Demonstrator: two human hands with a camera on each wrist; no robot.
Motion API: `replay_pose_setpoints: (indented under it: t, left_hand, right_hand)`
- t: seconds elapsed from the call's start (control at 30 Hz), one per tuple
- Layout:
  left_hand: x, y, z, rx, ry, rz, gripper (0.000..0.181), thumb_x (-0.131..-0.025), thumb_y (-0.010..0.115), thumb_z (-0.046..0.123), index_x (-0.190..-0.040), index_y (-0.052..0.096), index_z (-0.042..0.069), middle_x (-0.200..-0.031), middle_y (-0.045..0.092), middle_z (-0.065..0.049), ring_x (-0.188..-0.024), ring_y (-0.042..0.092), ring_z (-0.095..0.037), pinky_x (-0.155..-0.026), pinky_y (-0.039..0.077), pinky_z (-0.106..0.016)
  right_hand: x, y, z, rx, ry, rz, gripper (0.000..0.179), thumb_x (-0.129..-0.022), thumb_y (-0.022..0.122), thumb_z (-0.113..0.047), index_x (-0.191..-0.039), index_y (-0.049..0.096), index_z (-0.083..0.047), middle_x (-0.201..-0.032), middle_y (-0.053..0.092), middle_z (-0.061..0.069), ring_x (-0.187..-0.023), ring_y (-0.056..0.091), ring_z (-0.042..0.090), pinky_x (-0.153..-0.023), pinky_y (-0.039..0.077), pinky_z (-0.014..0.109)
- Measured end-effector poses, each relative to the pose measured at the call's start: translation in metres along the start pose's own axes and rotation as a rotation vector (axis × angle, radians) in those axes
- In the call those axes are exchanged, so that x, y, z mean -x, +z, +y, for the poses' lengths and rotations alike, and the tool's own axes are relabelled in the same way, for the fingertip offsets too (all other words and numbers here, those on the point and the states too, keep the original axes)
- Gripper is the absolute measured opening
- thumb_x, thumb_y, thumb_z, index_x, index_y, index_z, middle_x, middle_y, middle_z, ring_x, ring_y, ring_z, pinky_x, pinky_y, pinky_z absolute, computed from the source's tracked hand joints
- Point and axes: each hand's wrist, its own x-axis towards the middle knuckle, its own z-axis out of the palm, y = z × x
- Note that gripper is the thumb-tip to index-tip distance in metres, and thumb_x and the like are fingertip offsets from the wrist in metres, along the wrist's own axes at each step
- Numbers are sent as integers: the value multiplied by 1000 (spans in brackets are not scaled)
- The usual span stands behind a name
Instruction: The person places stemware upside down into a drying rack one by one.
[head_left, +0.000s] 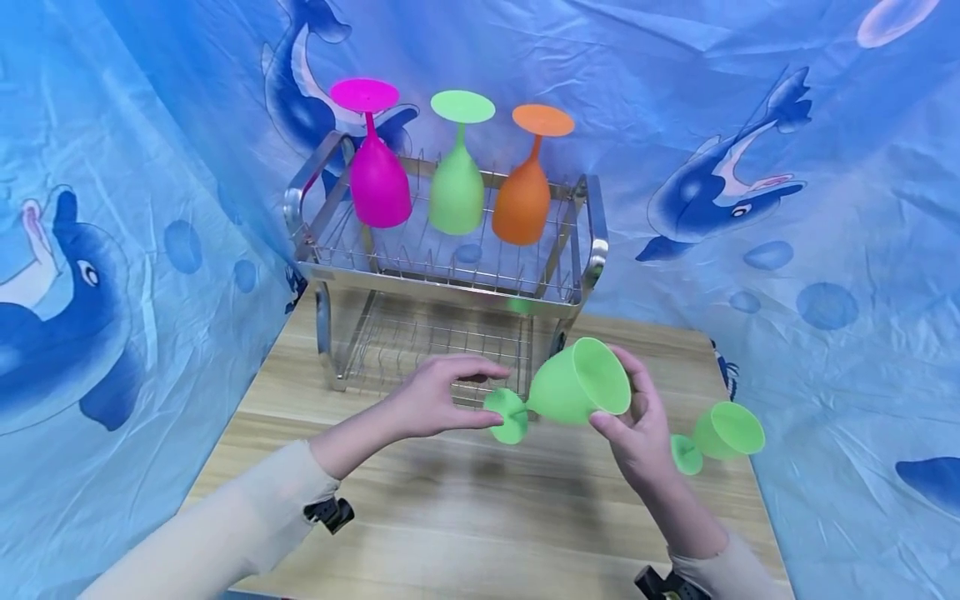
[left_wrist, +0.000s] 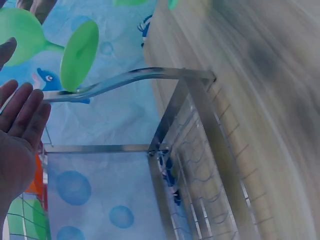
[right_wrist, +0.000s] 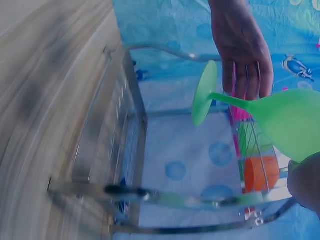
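My right hand (head_left: 641, 429) grips a light green plastic goblet (head_left: 558, 387) by its bowl, thumb near the rim and fingers behind. The goblet is tilted on its side, its mouth facing right and its foot (right_wrist: 204, 95) facing left, above the table in front of the rack. Close by the foot is my left hand (head_left: 442, 396), thumb and fingers spread apart. In the left wrist view its fingers (left_wrist: 25, 107) look straight, with nothing held. A second green goblet (head_left: 727, 431) is on the table, right of my right hand.
A two-tier metal dish rack (head_left: 450, 287) stands at the back of the wooden table (head_left: 480, 517). On its upper tier a magenta goblet (head_left: 380, 187), a green goblet (head_left: 456, 192) and an orange goblet (head_left: 521, 204) stand upside down. Blue dolphin-print cloth (head_left: 825, 333) surrounds the table.
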Motion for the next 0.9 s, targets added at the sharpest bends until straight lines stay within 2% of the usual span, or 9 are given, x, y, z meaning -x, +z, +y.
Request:
replay_pose_setpoints:
  t: [0.07, 0.3, 0.53, 0.9]
  left_hand:
    - [-4, -3, 0, 25, -3, -13, 56, -82, 96, 24, -132, 75, 10, -128, 77, -2, -112, 73, -15, -97, 61, -29]
    - [-8, -15, -3, 106, -74, -60, 54, -85, 94, 19, -134, 74, 9, -124, 78, -2, -111, 75, -18, -94, 62, -29]
    - [-11, -20, -3, 161, -77, -66, 45, -85, 93, 14, -127, 76, 9, -115, 81, -2, -104, 77, -14, -90, 63, -28]
    - [-14, -25, -1, 131, -73, -75, 22, -85, 90, 5, -104, 80, 9, -96, 81, 4, -86, 76, -6, -80, 65, -26]
  right_hand:
    - [-3, 6, 3, -23, 3, -5, 74, -88, 79, 5, -155, 47, -5, -143, 57, 6, -124, 59, 18, -101, 58, 27]
    - [-12, 23, 12, -107, -22, -23, 73, -90, 83, -5, -153, 47, -5, -144, 57, 8, -125, 59, 19, -102, 58, 29]
    - [-20, 33, 16, -142, -54, -22, 74, -89, 86, -9, -153, 48, -4, -142, 58, 9, -123, 60, 19, -101, 59, 30]
    - [-26, 43, 16, -194, -52, -1, 71, -88, 87, -9, -150, 51, -8, -140, 58, 7, -122, 60, 19, -101, 58, 28]
